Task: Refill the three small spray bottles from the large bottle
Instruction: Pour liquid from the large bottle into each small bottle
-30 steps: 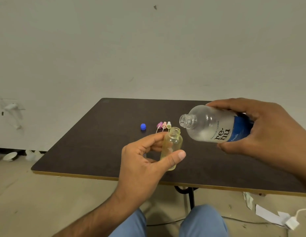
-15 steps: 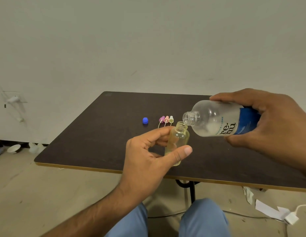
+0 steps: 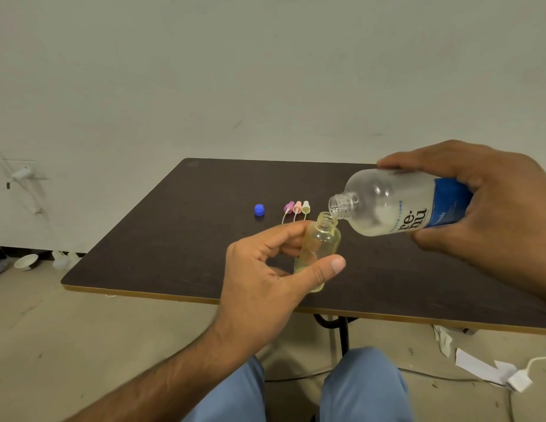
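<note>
Mid-pour, by the look of it: large bottle (image 3: 396, 205) tipped nearly flat in the right hand (image 3: 491, 208), fingers wrapped round its labelled end, mouth touching or just above the rim of the small bottle (image 3: 319, 248). Small bottle pinched upright between thumb and fingers of the left hand (image 3: 265, 281), above the desk (image 3: 174, 239) near its front edge. Next, probably: steeper tilt, mouths kept aligned. Little pale liquid low in the large bottle; small bottle's fill hard to judge. At 11 o'clock from the small bottle, three spray tops (image 3: 297, 207) and a blue cap (image 3: 259, 209).
</note>
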